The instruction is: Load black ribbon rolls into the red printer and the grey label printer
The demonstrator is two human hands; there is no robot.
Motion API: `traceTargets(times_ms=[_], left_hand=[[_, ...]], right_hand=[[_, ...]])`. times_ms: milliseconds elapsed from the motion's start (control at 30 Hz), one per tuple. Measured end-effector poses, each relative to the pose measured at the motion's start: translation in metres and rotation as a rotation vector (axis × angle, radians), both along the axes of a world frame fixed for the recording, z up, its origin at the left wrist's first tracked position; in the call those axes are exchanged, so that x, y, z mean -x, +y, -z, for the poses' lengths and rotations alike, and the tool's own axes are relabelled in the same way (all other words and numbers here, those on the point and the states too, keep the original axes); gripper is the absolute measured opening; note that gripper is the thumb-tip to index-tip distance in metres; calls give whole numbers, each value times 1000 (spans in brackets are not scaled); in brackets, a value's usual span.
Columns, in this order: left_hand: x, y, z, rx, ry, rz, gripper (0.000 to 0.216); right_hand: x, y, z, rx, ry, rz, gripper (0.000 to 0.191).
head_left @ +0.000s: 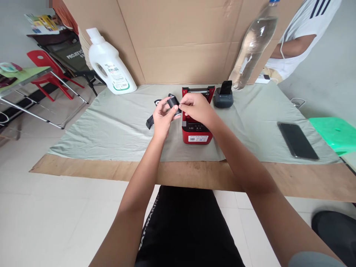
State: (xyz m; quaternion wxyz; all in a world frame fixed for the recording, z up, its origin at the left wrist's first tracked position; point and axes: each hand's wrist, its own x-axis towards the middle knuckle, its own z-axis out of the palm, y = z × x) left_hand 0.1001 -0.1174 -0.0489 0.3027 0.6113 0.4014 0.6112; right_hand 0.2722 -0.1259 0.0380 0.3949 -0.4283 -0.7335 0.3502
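Note:
My left hand point(162, 118) is closed round a small black roll point(173, 105), thumb on its near side. At the roll's right edge, the fingers of my right hand point(197, 106) pinch together; whether they grip a loose end or the roll itself is hard to make out. Beneath my right hand stands a red and black machine point(197, 138), like a small printer, with its top raised and a white label on its front. Beside my left hand on the cloth lie a black strip point(150, 122) and a small black and white piece point(157, 102), partly hidden.
A white detergent bottle point(111, 66) stands back left, a tall clear bottle point(254, 48) back right. A dark cradle-like device point(224, 97) sits right of the machine, a phone point(297, 141) farther right. Cardboard point(178, 44) walls the back. Other people point(299, 48) are behind it.

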Motion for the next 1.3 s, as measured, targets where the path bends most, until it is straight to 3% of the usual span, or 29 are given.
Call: traceTargets(times_ms=[233, 367, 533, 867, 1300], left_hand=[[0, -1, -5, -93, 93, 59, 82], [2, 3, 1, -129, 144, 44, 77], [3, 0, 1, -110, 171, -42, 72], [6, -20, -21, -192, 456, -216, 59], [9, -19, -16, -220, 611, -343, 56]], right_hand=[[3, 2, 3, -40, -18, 44, 14], [1, 4, 2, -72, -60, 92, 22], [-5, 4, -3, -127, -120, 158, 22], [3, -4, -3, -175, -201, 137, 22], [18, -11, 8, -259, -354, 74, 27]])
